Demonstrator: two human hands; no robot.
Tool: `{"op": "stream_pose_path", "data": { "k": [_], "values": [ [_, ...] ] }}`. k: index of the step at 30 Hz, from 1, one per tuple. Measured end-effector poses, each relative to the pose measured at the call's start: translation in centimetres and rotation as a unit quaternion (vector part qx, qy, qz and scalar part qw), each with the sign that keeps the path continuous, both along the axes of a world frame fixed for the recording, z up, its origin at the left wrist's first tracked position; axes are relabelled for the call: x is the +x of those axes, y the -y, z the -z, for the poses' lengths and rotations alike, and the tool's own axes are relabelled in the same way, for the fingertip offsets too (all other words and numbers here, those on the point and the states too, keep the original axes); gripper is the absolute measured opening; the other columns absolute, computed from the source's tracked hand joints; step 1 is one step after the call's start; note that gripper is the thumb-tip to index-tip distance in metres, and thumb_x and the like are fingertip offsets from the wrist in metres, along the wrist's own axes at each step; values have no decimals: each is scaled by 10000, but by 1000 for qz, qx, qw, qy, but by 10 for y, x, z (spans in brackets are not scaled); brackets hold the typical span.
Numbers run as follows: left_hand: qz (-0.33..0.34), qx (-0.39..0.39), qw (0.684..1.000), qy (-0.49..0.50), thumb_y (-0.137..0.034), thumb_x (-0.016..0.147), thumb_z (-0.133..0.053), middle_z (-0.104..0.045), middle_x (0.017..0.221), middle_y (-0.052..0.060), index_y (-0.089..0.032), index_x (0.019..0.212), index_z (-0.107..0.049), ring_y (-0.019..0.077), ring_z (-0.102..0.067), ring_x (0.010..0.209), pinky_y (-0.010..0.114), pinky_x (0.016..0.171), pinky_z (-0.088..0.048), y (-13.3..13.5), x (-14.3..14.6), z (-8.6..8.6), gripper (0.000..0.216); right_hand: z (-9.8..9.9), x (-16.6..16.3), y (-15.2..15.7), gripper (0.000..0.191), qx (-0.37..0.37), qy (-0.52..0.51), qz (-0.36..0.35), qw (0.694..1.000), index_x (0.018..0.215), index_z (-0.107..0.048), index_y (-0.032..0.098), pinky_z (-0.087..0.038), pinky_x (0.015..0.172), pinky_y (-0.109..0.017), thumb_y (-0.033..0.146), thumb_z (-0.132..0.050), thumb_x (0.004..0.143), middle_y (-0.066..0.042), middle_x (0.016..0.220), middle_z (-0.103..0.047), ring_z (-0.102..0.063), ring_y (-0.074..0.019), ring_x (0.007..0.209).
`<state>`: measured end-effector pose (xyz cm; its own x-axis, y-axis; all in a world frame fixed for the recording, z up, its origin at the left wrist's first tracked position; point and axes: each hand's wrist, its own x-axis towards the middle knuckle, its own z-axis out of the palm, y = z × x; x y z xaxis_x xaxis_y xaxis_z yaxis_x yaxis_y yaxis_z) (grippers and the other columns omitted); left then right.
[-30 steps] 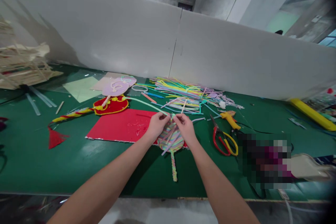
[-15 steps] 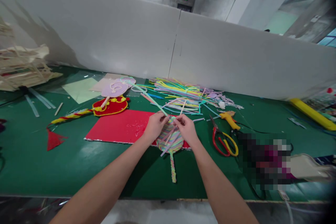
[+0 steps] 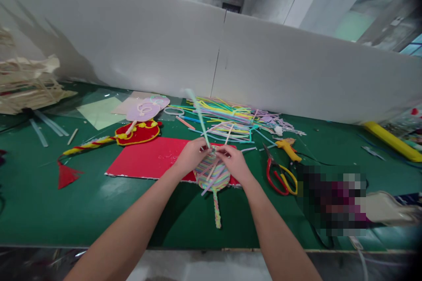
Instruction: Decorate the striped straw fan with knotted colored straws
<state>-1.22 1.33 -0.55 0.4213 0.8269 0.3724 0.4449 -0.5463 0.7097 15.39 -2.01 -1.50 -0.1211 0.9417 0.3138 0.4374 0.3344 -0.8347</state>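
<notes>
A round fan (image 3: 212, 174) covered in pastel pipe cleaners lies over the front edge of a red board (image 3: 141, 158), its wrapped handle (image 3: 216, 213) pointing towards me. My left hand (image 3: 194, 153) pinches a pale green pipe cleaner (image 3: 202, 120) at the fan's top, and its long free end rises up and away. Close beside it, my right hand (image 3: 231, 158) has its fingers closed at the same spot, on the short coiled end as far as I can see. Loose purple and cream strips (image 3: 211, 182) lie across the fan's face.
Behind the hands lies a pile of pipe cleaners (image 3: 224, 112). To the right are scissors (image 3: 280, 173) and a yellow glue gun (image 3: 288, 150). Leftward lie a red, yellow-edged ornament (image 3: 138, 134) with a tassel (image 3: 67, 174) and a lilac cloud-shaped piece (image 3: 145, 109). A white partition (image 3: 148, 44) stands behind.
The pale green pipe cleaner's free end has swung from leaning left to standing more upright, blurred by motion. Both hands stay at the fan's top, the left slightly further left.
</notes>
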Motion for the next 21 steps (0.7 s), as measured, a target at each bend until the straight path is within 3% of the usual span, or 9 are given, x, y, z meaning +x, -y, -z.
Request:
{"op": "stream_pose_path", "data": {
  "k": [4,9,16,21],
  "values": [
    [-86,-98,986,102,-316,735,-531,-595,660,19,-134,704,-591,142,-553,637,228,589,-416,4,8,1,195,0,-5,0,177,-30,-86,25,996,801,-605,190,-448,622,-260,349,-568,733,-17,760,-621,-574,-149,666],
    [-96,-178,966,159,-329,704,-548,-603,636,10,-125,679,-585,146,-560,633,224,578,-414,6,16,7,209,5,-9,-2,187,-48,-132,9,990,738,-576,181,-440,589,-257,366,-547,746,3,665,-584,-556,-142,619],
    [-131,-145,970,142,-370,749,-496,-585,593,-1,-127,632,-580,125,-531,584,206,530,-390,7,20,8,283,3,-9,-1,172,-42,-154,23,987,716,-571,181,-432,607,-257,346,-540,754,5,634,-578,-549,-141,609],
    [-111,-101,985,90,-290,731,-539,-620,648,16,-131,674,-621,135,-558,626,214,584,-410,5,14,7,188,1,-4,0,159,-25,-93,20,995,671,-566,177,-425,583,-248,309,-533,755,9,612,-559,-537,-136,588]
  ]
}}
